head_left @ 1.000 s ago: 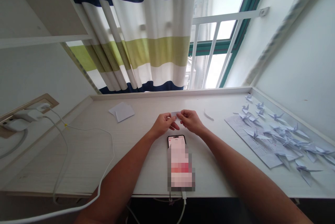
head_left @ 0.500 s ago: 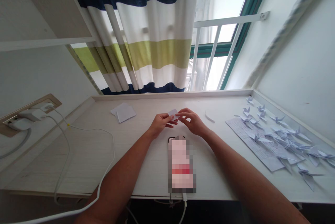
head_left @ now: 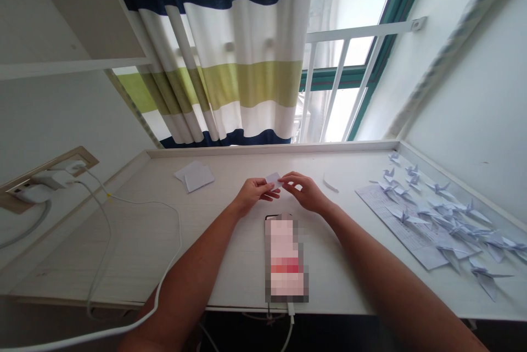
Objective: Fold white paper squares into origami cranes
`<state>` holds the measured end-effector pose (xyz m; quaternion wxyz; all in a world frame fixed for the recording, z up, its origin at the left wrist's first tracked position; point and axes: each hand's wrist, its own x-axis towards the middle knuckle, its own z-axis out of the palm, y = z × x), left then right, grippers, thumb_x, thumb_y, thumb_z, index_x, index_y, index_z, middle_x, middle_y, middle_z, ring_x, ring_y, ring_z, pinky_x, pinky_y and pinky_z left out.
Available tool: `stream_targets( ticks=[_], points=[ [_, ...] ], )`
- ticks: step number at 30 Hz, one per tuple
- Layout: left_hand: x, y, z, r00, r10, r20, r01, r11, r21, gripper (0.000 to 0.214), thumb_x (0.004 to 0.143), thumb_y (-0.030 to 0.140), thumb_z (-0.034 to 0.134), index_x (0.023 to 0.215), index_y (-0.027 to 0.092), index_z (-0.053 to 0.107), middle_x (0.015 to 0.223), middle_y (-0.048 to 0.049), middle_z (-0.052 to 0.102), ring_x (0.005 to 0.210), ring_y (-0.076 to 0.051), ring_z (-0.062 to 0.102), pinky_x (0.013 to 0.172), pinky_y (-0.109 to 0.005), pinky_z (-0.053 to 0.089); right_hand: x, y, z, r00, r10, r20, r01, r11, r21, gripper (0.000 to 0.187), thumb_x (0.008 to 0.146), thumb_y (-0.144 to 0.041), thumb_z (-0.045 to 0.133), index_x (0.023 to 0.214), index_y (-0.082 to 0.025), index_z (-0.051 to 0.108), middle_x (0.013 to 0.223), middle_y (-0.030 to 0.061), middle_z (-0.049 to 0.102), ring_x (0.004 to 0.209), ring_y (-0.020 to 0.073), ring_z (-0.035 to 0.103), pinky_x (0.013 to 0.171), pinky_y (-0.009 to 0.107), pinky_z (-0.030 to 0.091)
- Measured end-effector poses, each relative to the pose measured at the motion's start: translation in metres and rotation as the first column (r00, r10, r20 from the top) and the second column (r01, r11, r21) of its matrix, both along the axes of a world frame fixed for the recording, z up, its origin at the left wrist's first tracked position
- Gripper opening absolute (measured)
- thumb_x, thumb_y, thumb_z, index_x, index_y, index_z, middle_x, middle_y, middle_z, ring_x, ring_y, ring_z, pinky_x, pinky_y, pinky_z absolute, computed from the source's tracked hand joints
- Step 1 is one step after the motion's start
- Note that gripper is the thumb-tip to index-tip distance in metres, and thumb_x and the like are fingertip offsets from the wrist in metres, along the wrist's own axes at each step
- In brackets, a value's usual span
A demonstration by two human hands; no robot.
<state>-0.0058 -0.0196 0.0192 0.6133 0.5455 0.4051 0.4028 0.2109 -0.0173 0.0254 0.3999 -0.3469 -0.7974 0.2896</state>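
Observation:
Both of my hands meet above the middle of the white desk (head_left: 135, 242). My left hand (head_left: 253, 194) pinches the left side of a small white piece of paper (head_left: 273, 178). My right hand (head_left: 303, 193) pinches the paper's right edge with thumb and forefinger. The paper is held a little above the desk, just beyond a phone (head_left: 285, 256) that lies flat in front of me with its screen lit.
Several folded paper cranes (head_left: 440, 212) lie on a printed sheet (head_left: 401, 231) at the right. A small stack of white paper squares (head_left: 194, 176) lies back left, and a curled paper strip (head_left: 330, 183) back right. White charger cables (head_left: 135, 204) run from a wall socket (head_left: 41, 182) across the left.
The paper has been turned slightly between my fingers and the view has shifted a little. My hands stay in the same place above the phone.

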Motion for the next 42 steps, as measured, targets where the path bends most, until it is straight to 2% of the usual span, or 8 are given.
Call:
stream_targets(
  ticks=[5, 8, 11, 16, 28, 35, 39, 42],
  points=[
    [0.0, -0.001, -0.001, 0.997, -0.067, -0.028, 0.067, 0.998, -0.013, 0.047, 0.075, 0.051, 0.082, 0.099, 0.011, 0.075, 0.099, -0.018, 0.078, 0.085, -0.026, 0.076, 0.073, -0.034, 0.056, 0.0, 0.002, -0.003, 0.998, -0.057, 0.002, 0.057, 0.998, 0.005, 0.025, 0.093, -0.045, 0.06, 0.09, -0.025, 0.073, 0.095, 0.007, 0.068, 0.085, 0.0221, 0.064, 0.078, 0.041, 0.056],
    [0.003, -0.003, -0.002, 0.992, -0.118, -0.033, 0.118, 0.993, -0.012, 0.047, 0.076, 0.052, 0.08, 0.099, 0.011, 0.074, 0.101, -0.0185, 0.078, 0.086, -0.025, 0.076, 0.074, -0.033, 0.056, -0.002, 0.004, -0.006, 0.995, -0.097, -0.021, 0.097, 0.995, 0.021, 0.025, 0.094, -0.045, 0.059, 0.086, -0.024, 0.069, 0.093, 0.0068, 0.066, 0.087, 0.0222, 0.062, 0.079, 0.041, 0.056],
    [0.005, -0.005, -0.001, 0.988, -0.153, -0.014, 0.153, 0.988, -0.005, 0.048, 0.077, 0.053, 0.079, 0.1, 0.011, 0.073, 0.103, -0.0191, 0.077, 0.086, -0.024, 0.076, 0.074, -0.033, 0.056, -0.005, 0.003, -0.007, 0.992, -0.118, -0.048, 0.118, 0.993, -0.007, 0.023, 0.094, -0.043, 0.058, 0.087, -0.024, 0.066, 0.095, 0.0066, 0.067, 0.09, 0.0223, 0.061, 0.082, 0.042, 0.055],
    [0.004, -0.008, 0.002, 0.985, -0.174, 0.006, 0.174, 0.985, 0.017, 0.047, 0.078, 0.049, 0.08, 0.104, 0.011, 0.072, 0.105, -0.019, 0.077, 0.087, -0.023, 0.075, 0.077, -0.034, 0.057, -0.008, -0.002, -0.002, 0.991, -0.123, -0.055, 0.116, 0.987, -0.115, 0.022, 0.094, -0.042, 0.056, 0.087, -0.022, 0.063, 0.084, 0.0031, 0.07, 0.077, 0.0189, 0.062, 0.078, 0.039, 0.053],
    [0.009, -0.01, 0.003, 0.986, -0.166, -0.033, 0.168, 0.984, 0.054, 0.044, 0.081, 0.045, 0.078, 0.108, 0.011, 0.073, 0.105, -0.0188, 0.077, 0.089, -0.025, 0.076, 0.078, -0.036, 0.057, -0.015, -0.008, 0.0, 0.977, -0.21, -0.031, 0.208, 0.976, -0.061, 0.015, 0.092, -0.032, 0.06, 0.084, -0.022, 0.067, 0.082, 0.0046, 0.073, 0.076, 0.02, 0.064, 0.076, 0.037, 0.051],
    [0.011, -0.011, 0.005, 0.991, -0.13, -0.004, 0.13, 0.987, 0.091, 0.045, 0.077, 0.043, 0.082, 0.104, 0.009, 0.074, 0.098, -0.0171, 0.078, 0.085, -0.024, 0.075, 0.077, -0.036, 0.057, -0.017, -0.005, -0.004, 0.949, -0.237, -0.207, 0.218, 0.97, -0.108, 0.018, 0.087, -0.038, 0.069, 0.089, -0.021, 0.063, 0.077, 0.0014, 0.067, 0.071, 0.0176, 0.063, 0.071, 0.035, 0.052],
    [0.012, -0.011, 0.006, 0.996, -0.083, 0.039, 0.079, 0.993, 0.092, 0.043, 0.074, 0.039, 0.084, 0.103, 0.008, 0.075, 0.094, -0.0158, 0.078, 0.08, -0.022, 0.074, 0.077, -0.035, 0.057, -0.018, -0.005, -0.002, 0.912, -0.188, -0.365, 0.114, 0.97, -0.215, 0.026, 0.087, -0.045, 0.069, 0.096, -0.021, 0.061, 0.074, 0.0011, 0.067, 0.068, 0.0175, 0.062, 0.067, 0.035, 0.053],
    [0.012, -0.011, 0.008, 0.997, -0.042, 0.071, 0.035, 0.995, 0.095, 0.042, 0.075, 0.039, 0.084, 0.102, 0.008, 0.075, 0.092, -0.0149, 0.078, 0.077, -0.021, 0.074, 0.077, -0.036, 0.057, -0.017, -0.007, 0.003, 0.874, -0.167, -0.455, 0.04, 0.961, -0.275, 0.031, 0.087, -0.047, 0.068, 0.102, -0.02, 0.065, 0.08, 0.003, 0.069, 0.072, 0.0177, 0.064, 0.071, 0.036, 0.054]
  ],
)
